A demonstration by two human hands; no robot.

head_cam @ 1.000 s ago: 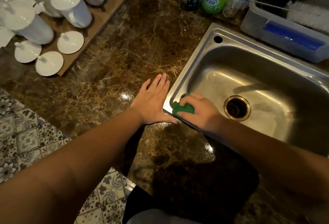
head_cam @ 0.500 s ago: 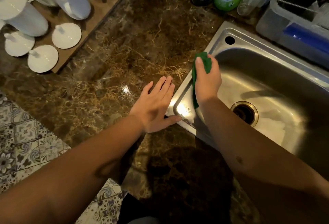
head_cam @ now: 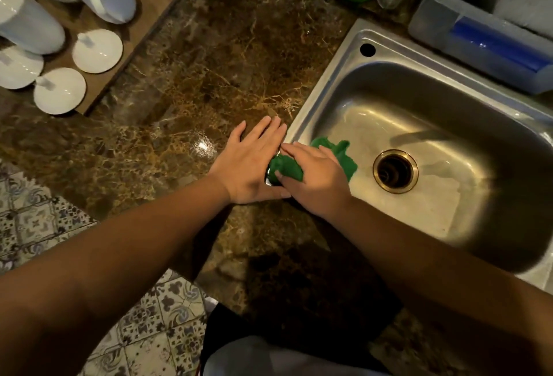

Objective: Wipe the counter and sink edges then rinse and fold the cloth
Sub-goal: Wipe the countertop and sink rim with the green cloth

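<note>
Cloth [head_cam: 287,167], green and bunched, pinned under the right hand [head_cam: 317,179] on the near-left corner of the sink rim [head_cam: 321,88], one loose flap spilling past the knuckles into the basin. Right fingers curled over the wad, thumb tucked against its near side, pressing down rather than lifting. Left hand [head_cam: 251,163] spread flat on the counter [head_cam: 209,70] just beside the rim, fingers straight and together, holding nothing, thumb tip reaching toward the right wrist and seemingly touching it. Fingertips of both hands nearly meeting at the metal edge.

Step in hand, by the look of it: wiping the sink edge, at the corner nearest the body. Rinsing and folding not yet begun; no water seen running, tap out of frame.

Next move likely a stroke along the left rim away from the fingertips, toward the small hole [head_cam: 367,49] at the far corner. Calls for steady downward pressure so the wad does not roll, and for gathering the trailing flap so it does not drag in the basin near the drain [head_cam: 395,170]. Left hand best kept planted as a brace, clear of the cloth's path. Back rim, beside the grey rack [head_cam: 478,34], probably awkward to reach.
</note>
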